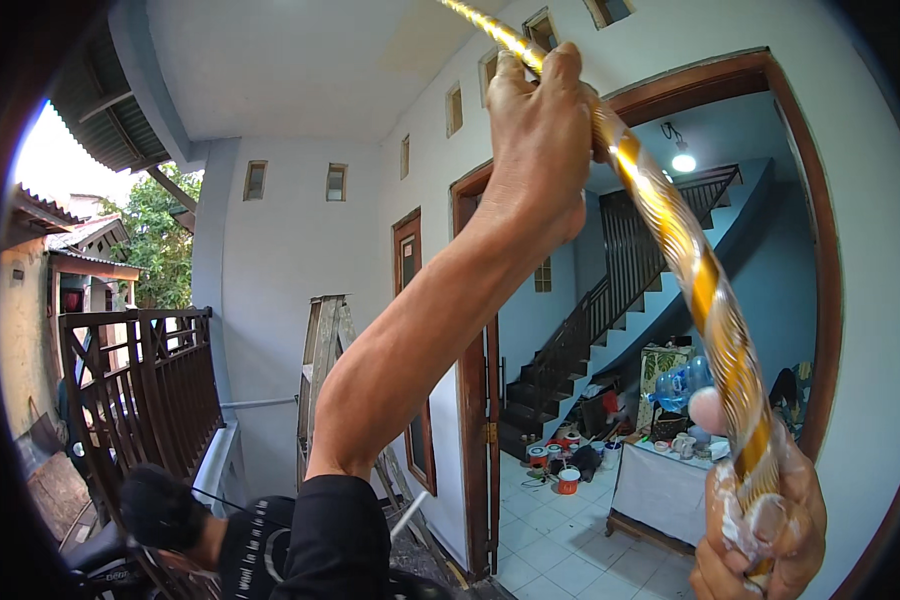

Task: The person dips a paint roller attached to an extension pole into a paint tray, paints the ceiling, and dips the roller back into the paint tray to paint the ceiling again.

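A long pole (685, 245) with a shiny gold and clear spiral pattern slants across the head view, from the lower right up to the top edge. My left hand (540, 130) is raised high at the end of an outstretched arm, its fingers wrapped round the upper part of the pole. Lower down, at the right, my right hand (765, 520) grips the pole near its bottom end. White smears, like paint, mark the right hand's fingers. The pole's far tip lies outside the picture, so whatever it carries is hidden.
Another person in a black cap (162, 508) is low at the left, near the dark metal railing (175, 365). A stepladder (325, 340) leans by the white wall. Through the wood-framed doorway stand paint cans (567, 480), a cloth-covered table (660, 495) and a staircase (610, 320).
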The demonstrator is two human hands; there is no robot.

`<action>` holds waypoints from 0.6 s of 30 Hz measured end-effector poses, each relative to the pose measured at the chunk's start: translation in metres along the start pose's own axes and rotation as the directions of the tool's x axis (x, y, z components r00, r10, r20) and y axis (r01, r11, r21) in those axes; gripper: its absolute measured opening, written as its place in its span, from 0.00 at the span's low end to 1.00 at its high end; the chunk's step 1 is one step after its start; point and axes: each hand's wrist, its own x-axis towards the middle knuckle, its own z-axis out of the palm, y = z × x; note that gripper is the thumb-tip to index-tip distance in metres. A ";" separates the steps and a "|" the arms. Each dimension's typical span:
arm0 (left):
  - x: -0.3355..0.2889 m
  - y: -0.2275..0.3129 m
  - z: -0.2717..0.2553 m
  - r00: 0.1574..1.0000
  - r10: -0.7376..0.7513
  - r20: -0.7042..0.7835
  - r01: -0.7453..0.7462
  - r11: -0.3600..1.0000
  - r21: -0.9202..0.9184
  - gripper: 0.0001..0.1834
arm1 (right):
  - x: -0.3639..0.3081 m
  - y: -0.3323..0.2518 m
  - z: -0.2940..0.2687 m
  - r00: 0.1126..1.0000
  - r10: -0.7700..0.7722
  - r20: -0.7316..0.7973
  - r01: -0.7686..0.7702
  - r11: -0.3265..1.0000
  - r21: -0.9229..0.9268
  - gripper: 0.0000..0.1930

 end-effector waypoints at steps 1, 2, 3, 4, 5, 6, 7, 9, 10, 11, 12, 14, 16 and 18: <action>-0.005 0.003 0.008 1.000 -0.017 -0.002 0.017 1.000 -0.025 0.11 | -0.008 -0.011 0.000 0.996 0.071 -0.049 -0.071 0.997 -0.001 0.37; -0.008 0.005 0.013 1.000 -0.011 -0.014 0.011 1.000 -0.015 0.11 | -0.008 -0.018 -0.004 0.996 0.081 -0.036 -0.081 0.997 0.000 0.37; -0.011 0.007 0.017 1.000 -0.014 -0.011 0.014 1.000 -0.004 0.11 | -0.007 -0.024 -0.007 0.957 0.198 0.213 -0.222 0.970 0.096 0.38; -0.013 0.007 0.018 1.000 -0.020 -0.009 0.020 1.000 0.008 0.11 | -0.009 -0.024 -0.007 0.950 0.212 0.228 -0.239 0.966 0.098 0.38; -0.013 0.008 0.016 1.000 -0.009 -0.015 0.009 1.000 0.022 0.12 | -0.008 -0.024 -0.005 0.958 0.237 0.165 -0.261 0.954 0.148 0.37; -0.012 0.008 0.011 1.000 0.014 -0.024 -0.013 0.999 0.034 0.12 | -0.005 -0.021 -0.004 0.952 0.248 0.180 -0.276 0.950 0.148 0.37; -0.010 0.006 0.004 1.000 0.010 -0.018 -0.010 1.000 0.006 0.12 | 0.001 -0.017 -0.002 0.957 0.229 0.177 -0.252 0.960 0.121 0.36; -0.001 0.001 -0.013 1.000 0.009 -0.020 -0.010 0.998 -0.063 0.11 | 0.018 -0.006 0.004 0.969 0.189 0.162 -0.202 0.977 0.067 0.34; 0.005 -0.002 -0.026 1.000 0.011 -0.027 -0.012 0.998 -0.058 0.11 | 0.032 0.002 0.008 0.957 0.152 0.247 -0.167 0.985 0.041 0.33; 0.012 -0.004 -0.041 0.999 -0.004 -0.032 0.002 0.998 -0.065 0.11 | 0.043 0.010 0.014 0.953 0.180 0.244 -0.197 0.979 0.048 0.35; 0.018 -0.006 -0.057 0.999 -0.019 -0.036 0.017 0.997 -0.073 0.10 | 0.050 0.022 0.023 0.986 0.134 0.102 -0.134 0.991 -0.001 0.33; 0.031 -0.010 -0.089 1.000 -0.005 -0.023 0.003 0.997 -0.071 0.10 | 0.069 0.047 0.040 0.990 0.063 0.127 -0.065 0.998 0.005 0.31; 0.042 -0.016 -0.121 1.000 -0.010 -0.010 0.009 0.994 -0.111 0.11 | 0.088 0.068 0.054 0.985 0.030 0.167 -0.021 0.998 -0.059 0.30; 0.050 -0.023 -0.155 1.000 -0.015 -0.014 0.013 0.996 -0.090 0.12 | 0.109 0.092 0.064 0.986 0.065 0.157 -0.055 0.996 -0.069 0.29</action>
